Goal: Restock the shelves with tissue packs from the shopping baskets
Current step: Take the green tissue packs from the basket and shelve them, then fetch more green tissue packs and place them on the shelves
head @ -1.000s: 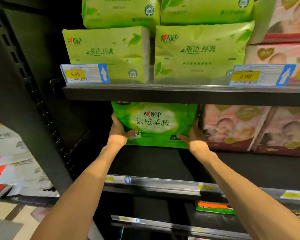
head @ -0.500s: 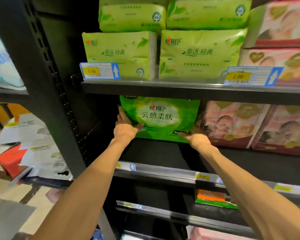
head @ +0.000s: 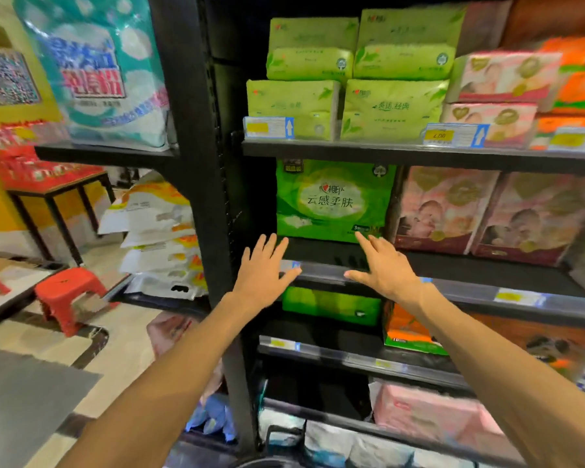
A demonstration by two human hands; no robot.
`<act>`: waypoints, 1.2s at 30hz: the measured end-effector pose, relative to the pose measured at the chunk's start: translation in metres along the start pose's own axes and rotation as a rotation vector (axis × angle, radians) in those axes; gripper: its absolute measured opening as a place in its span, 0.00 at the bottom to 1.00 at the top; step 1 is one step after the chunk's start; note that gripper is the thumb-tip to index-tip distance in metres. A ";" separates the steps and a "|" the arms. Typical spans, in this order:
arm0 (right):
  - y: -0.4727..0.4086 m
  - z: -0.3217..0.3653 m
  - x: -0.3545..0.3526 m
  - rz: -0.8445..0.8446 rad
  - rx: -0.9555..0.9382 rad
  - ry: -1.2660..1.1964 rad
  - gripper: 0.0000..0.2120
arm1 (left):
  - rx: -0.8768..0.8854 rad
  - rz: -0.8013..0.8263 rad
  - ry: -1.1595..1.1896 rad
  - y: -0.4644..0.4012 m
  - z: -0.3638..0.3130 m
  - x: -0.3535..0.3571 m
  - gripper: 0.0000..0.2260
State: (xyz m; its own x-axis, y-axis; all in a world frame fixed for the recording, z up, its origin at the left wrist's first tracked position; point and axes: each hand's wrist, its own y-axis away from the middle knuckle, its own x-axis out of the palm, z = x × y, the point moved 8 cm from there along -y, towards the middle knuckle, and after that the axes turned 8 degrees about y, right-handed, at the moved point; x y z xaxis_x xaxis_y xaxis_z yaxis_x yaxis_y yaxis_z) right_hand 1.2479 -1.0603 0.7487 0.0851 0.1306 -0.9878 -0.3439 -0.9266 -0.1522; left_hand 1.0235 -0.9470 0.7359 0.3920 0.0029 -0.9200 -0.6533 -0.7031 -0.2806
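The green pack (head: 335, 201) stands upright at the back of the middle shelf (head: 487, 265), beside the pink packs (head: 450, 207), face outward for display. The left hand (head: 262, 273) and right hand (head: 384, 268) hover apart before the shelf edge, fingers spread, holding nothing; the right fingertip lies at the pack's lower corner, contact uncertain.
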 end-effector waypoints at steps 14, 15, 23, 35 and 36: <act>0.145 0.252 0.014 0.024 -0.435 0.130 0.49 | -0.299 0.053 -0.109 0.299 0.122 -0.075 0.35; 0.153 0.273 0.016 0.034 -0.480 0.128 0.48 | -0.329 0.064 -0.113 0.321 0.133 -0.080 0.38; 0.200 0.429 0.019 0.051 -0.829 0.017 0.46 | -0.602 0.003 -0.168 0.467 0.201 -0.133 0.40; 0.289 0.630 0.030 0.054 -1.313 -0.104 0.43 | -1.071 -0.159 -0.165 0.663 0.227 -0.162 0.42; 0.297 0.642 0.031 0.059 -1.350 -0.107 0.43 | -1.100 -0.172 -0.168 0.679 0.228 -0.162 0.44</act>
State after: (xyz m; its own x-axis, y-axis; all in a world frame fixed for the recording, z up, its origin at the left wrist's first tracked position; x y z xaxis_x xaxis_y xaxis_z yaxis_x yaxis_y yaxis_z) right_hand 0.5479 -1.1051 0.6513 0.0083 0.0486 -0.9988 0.8387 -0.5443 -0.0195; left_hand 0.3689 -1.2624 0.6319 0.2758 0.1976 -0.9407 0.3600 -0.9287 -0.0896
